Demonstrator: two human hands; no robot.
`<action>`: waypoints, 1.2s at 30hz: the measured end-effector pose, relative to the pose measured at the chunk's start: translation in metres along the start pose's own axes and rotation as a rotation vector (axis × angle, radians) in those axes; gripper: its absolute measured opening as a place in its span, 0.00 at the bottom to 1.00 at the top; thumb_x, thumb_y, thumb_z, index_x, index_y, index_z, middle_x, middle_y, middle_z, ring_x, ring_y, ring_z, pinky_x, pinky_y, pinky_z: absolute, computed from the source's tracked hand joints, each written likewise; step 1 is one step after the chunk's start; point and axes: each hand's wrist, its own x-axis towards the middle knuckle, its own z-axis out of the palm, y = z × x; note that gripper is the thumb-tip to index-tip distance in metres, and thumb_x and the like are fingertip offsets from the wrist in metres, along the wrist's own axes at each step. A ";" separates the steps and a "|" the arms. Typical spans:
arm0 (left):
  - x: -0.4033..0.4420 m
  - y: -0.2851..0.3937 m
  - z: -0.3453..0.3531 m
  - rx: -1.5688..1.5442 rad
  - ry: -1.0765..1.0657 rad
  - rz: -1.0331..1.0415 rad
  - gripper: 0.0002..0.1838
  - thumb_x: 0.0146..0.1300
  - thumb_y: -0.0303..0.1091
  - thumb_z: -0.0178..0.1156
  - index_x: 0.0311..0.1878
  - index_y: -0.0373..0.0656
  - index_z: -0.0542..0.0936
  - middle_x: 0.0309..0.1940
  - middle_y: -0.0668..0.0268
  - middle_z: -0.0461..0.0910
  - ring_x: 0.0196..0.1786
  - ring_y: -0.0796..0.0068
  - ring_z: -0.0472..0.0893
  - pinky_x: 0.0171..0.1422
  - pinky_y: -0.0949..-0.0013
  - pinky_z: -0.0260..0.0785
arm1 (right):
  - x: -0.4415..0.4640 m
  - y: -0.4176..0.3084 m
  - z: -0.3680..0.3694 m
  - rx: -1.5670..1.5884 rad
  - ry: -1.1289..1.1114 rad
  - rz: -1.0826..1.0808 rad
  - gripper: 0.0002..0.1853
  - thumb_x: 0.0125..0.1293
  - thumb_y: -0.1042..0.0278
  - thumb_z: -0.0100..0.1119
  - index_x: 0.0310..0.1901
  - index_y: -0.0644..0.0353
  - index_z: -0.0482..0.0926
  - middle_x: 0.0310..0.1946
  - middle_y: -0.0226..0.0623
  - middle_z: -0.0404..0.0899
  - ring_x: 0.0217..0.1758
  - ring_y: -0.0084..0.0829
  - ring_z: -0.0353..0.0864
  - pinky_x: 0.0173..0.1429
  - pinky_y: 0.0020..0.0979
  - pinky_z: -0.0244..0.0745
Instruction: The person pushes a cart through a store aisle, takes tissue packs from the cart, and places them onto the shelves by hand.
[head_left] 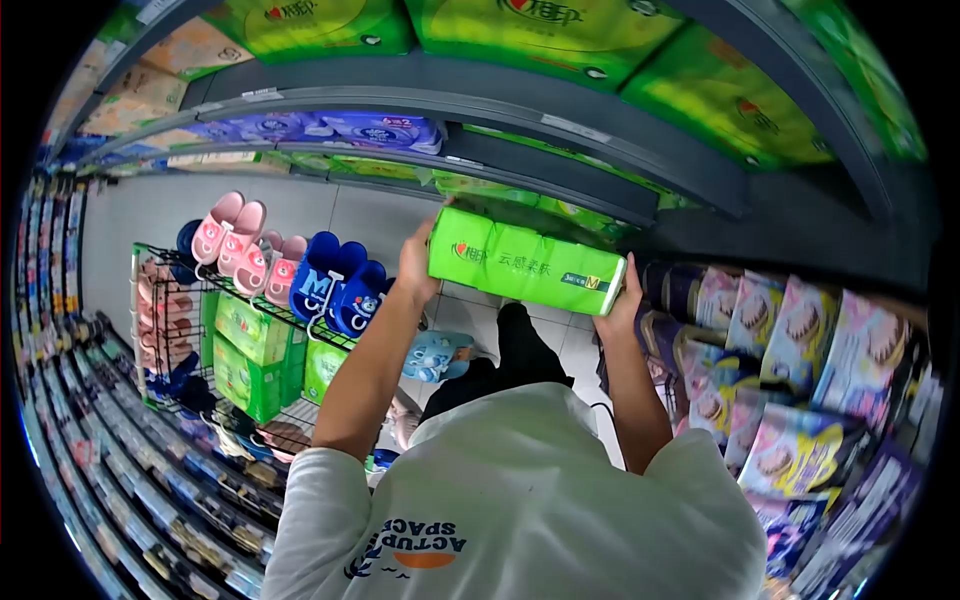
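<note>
Between my two hands is a long bright green pack of tissues [525,262], held level in front of the lower shelves. At its left end, my left hand [418,262] grips the side, with the fingers partly hidden behind the wrapper. My right hand [622,305] clasps the opposite end, the thumb along the edge. The pack's printed face is turned up toward me. Just beyond it, more green packs [490,190] lie on a low shelf.
Grey shelves [590,135] with large green packs [545,35] and purple packs [375,130] curve overhead. To the left, a wire rack [205,285] bears pink slippers [230,232] and blue slippers [330,272]. Bagged goods [800,330] crowd the right side. Tiled floor [465,318] shows below.
</note>
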 end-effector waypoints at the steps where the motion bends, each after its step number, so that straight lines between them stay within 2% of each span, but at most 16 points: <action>1: 0.016 0.007 0.002 -0.021 0.022 0.003 0.24 0.71 0.42 0.47 0.67 0.42 0.70 0.59 0.61 0.74 0.58 0.67 0.74 0.65 0.67 0.64 | 0.019 -0.003 0.001 -0.017 0.002 0.025 0.23 0.73 0.50 0.45 0.54 0.63 0.76 0.53 0.42 0.78 0.57 0.39 0.76 0.63 0.39 0.69; 5: 0.078 0.027 -0.008 -0.003 -0.057 0.115 0.24 0.70 0.37 0.48 0.67 0.40 0.69 0.59 0.59 0.73 0.60 0.66 0.74 0.66 0.66 0.64 | 0.093 -0.006 0.006 0.041 -0.075 0.003 0.19 0.72 0.62 0.45 0.59 0.64 0.74 0.57 0.43 0.76 0.60 0.43 0.74 0.67 0.42 0.65; 9: 0.126 0.040 -0.009 -0.059 -0.102 0.102 0.25 0.70 0.38 0.48 0.68 0.40 0.68 0.58 0.60 0.74 0.59 0.66 0.74 0.65 0.67 0.65 | 0.138 -0.003 0.012 -0.009 -0.078 0.005 0.20 0.71 0.65 0.44 0.61 0.64 0.71 0.60 0.43 0.73 0.63 0.41 0.71 0.69 0.41 0.64; 15: 0.167 0.037 -0.012 -0.030 0.011 0.020 0.23 0.71 0.39 0.46 0.65 0.40 0.70 0.56 0.60 0.76 0.57 0.65 0.76 0.63 0.65 0.68 | 0.172 0.009 0.000 -0.036 0.037 0.027 0.22 0.68 0.68 0.41 0.62 0.65 0.70 0.61 0.44 0.72 0.64 0.41 0.71 0.69 0.40 0.63; 17: 0.185 0.035 -0.018 -0.027 0.076 0.000 0.22 0.70 0.39 0.46 0.63 0.40 0.71 0.53 0.60 0.77 0.55 0.65 0.78 0.61 0.64 0.70 | 0.186 0.009 -0.004 -0.016 -0.017 0.056 0.22 0.68 0.67 0.42 0.61 0.65 0.71 0.60 0.45 0.73 0.63 0.42 0.72 0.68 0.41 0.65; 18: 0.191 0.033 -0.018 -0.047 0.117 -0.016 0.20 0.70 0.39 0.46 0.59 0.38 0.74 0.51 0.59 0.79 0.52 0.65 0.79 0.59 0.63 0.71 | 0.193 0.007 -0.007 -0.020 -0.038 0.092 0.22 0.67 0.66 0.43 0.59 0.66 0.72 0.60 0.46 0.73 0.63 0.43 0.72 0.67 0.42 0.66; 21: 0.212 0.033 -0.018 -0.036 0.153 0.006 0.18 0.70 0.39 0.47 0.53 0.36 0.76 0.48 0.57 0.80 0.50 0.64 0.80 0.57 0.62 0.72 | 0.214 0.007 -0.014 -0.083 0.034 0.047 0.21 0.68 0.64 0.44 0.59 0.65 0.72 0.59 0.44 0.74 0.62 0.43 0.72 0.67 0.43 0.66; 24: 0.231 0.033 -0.014 -0.043 0.160 0.051 0.17 0.66 0.37 0.46 0.47 0.33 0.77 0.44 0.54 0.81 0.47 0.63 0.81 0.56 0.61 0.71 | 0.231 -0.002 0.002 -0.101 -0.103 -0.016 0.25 0.68 0.56 0.44 0.61 0.64 0.71 0.61 0.44 0.72 0.65 0.44 0.69 0.71 0.46 0.60; 25: 0.231 0.036 -0.009 -0.020 0.131 0.060 0.17 0.66 0.37 0.47 0.47 0.34 0.77 0.44 0.56 0.81 0.46 0.64 0.81 0.56 0.62 0.71 | 0.231 -0.008 0.018 -0.008 -0.057 0.046 0.27 0.68 0.51 0.46 0.61 0.61 0.71 0.62 0.42 0.72 0.65 0.44 0.69 0.71 0.49 0.59; 26: 0.229 0.041 0.004 -0.046 0.164 0.093 0.16 0.65 0.37 0.48 0.48 0.37 0.78 0.45 0.60 0.81 0.48 0.64 0.80 0.56 0.63 0.70 | 0.238 -0.012 0.018 -0.057 -0.015 0.045 0.27 0.68 0.49 0.46 0.62 0.59 0.71 0.62 0.41 0.72 0.67 0.43 0.68 0.73 0.51 0.54; 27: 0.248 0.034 -0.009 -0.072 0.084 0.149 0.16 0.66 0.40 0.50 0.50 0.43 0.78 0.46 0.65 0.81 0.49 0.69 0.78 0.54 0.62 0.70 | 0.243 -0.015 0.018 -0.105 0.026 0.039 0.28 0.68 0.47 0.46 0.62 0.58 0.71 0.63 0.39 0.71 0.68 0.42 0.66 0.74 0.53 0.49; 28: 0.248 0.035 -0.004 -0.065 0.130 0.176 0.17 0.65 0.42 0.51 0.51 0.45 0.78 0.45 0.67 0.80 0.49 0.71 0.77 0.52 0.62 0.69 | 0.238 -0.015 0.030 -0.111 0.028 0.048 0.28 0.68 0.47 0.46 0.62 0.58 0.71 0.63 0.39 0.71 0.68 0.42 0.66 0.74 0.53 0.49; 30: 0.246 0.036 0.004 0.022 0.169 0.206 0.20 0.63 0.50 0.54 0.51 0.48 0.78 0.42 0.70 0.78 0.47 0.76 0.73 0.48 0.65 0.66 | 0.230 -0.019 0.050 -0.312 0.176 -0.036 0.31 0.68 0.45 0.45 0.65 0.57 0.68 0.68 0.41 0.64 0.75 0.42 0.55 0.77 0.55 0.35; 31: 0.246 0.036 0.006 0.014 0.170 0.202 0.20 0.63 0.50 0.54 0.51 0.48 0.78 0.42 0.70 0.78 0.47 0.76 0.73 0.48 0.65 0.66 | 0.229 -0.021 0.049 -0.320 0.178 -0.036 0.31 0.68 0.45 0.45 0.65 0.57 0.68 0.68 0.41 0.64 0.75 0.42 0.55 0.77 0.55 0.35; 33: 0.245 0.035 0.010 0.161 0.288 0.194 0.24 0.63 0.54 0.54 0.51 0.45 0.78 0.40 0.68 0.78 0.44 0.75 0.73 0.49 0.68 0.64 | 0.231 -0.021 0.047 -0.314 0.212 0.077 0.36 0.67 0.40 0.43 0.69 0.57 0.62 0.73 0.43 0.54 0.78 0.44 0.42 0.78 0.54 0.24; 36: 0.250 0.034 0.009 0.147 0.274 0.229 0.23 0.63 0.52 0.56 0.52 0.44 0.78 0.41 0.66 0.79 0.46 0.75 0.74 0.50 0.68 0.65 | 0.231 -0.015 0.045 -0.341 0.181 0.106 0.39 0.66 0.36 0.42 0.71 0.56 0.58 0.74 0.44 0.49 0.79 0.46 0.37 0.78 0.54 0.25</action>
